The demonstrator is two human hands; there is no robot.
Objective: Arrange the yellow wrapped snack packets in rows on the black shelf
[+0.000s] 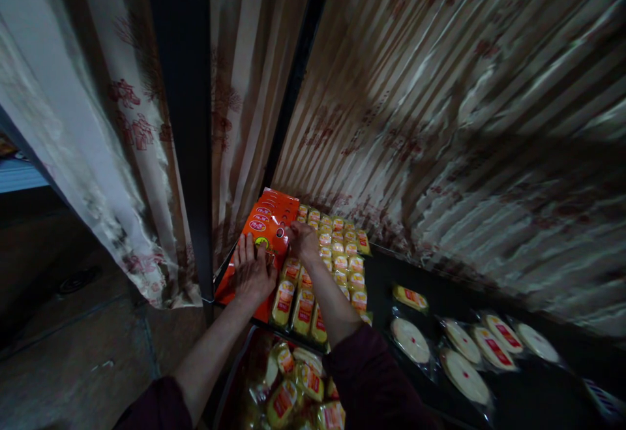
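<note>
Overlapping orange printed packaging bags [274, 208] lie at the left end of the dark table, against the curtain. My left hand [252, 273] rests flat on them with its fingers spread. At their right edge, my right hand [304, 242] is closed in a pinch on the orange packaging; its fingertips are partly hidden. Under and beside my right forearm, small wrapped yellow cakes [340, 247] stand in close rows. Longer wrapped cakes [304, 306] with red-orange labels lie at the near side of these rows, between my forearms.
Below the rows, a red-rimmed container [235, 368] holds loose wrapped cakes. To the right lie a single wrapped cake [409, 298] and several round, flat wrapped cakes [411, 340]. A pleated printed curtain [391, 123] hangs behind the table; a dark post [183, 123] stands left.
</note>
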